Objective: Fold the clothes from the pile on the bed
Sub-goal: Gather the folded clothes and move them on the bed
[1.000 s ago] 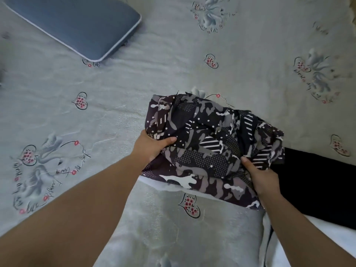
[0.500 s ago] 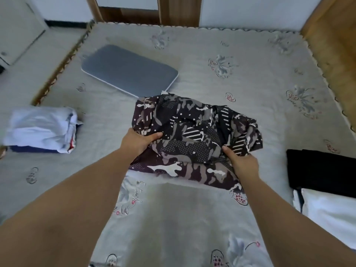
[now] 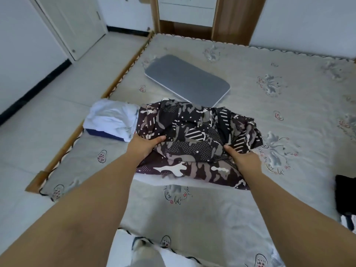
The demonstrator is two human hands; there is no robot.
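A folded camouflage garment (image 3: 194, 139), dark brown with grey and white patches, is held above the bed (image 3: 192, 212). My left hand (image 3: 143, 146) grips its left edge, thumb on top. My right hand (image 3: 243, 160) grips its right side, thumb pressed into the fabric. A white layer shows under the garment's near edge. A stack of folded clothes (image 3: 110, 120), white over dark blue, lies at the bed's left edge, just left of the garment. A black garment (image 3: 345, 193) sits at the right border, partly cut off.
A flat grey pillow (image 3: 187, 80) lies beyond the garment. The wooden bed frame (image 3: 61, 149) runs along the left, with tiled floor (image 3: 57, 89) past it. White and striped cloth (image 3: 154, 251) lies at the near edge. A wooden headboard and wall stand at the back.
Both hands carried the camouflage garment leftward across the bed, toward the white and blue stack. The view rose and swung left; the black garment slid to the right border.
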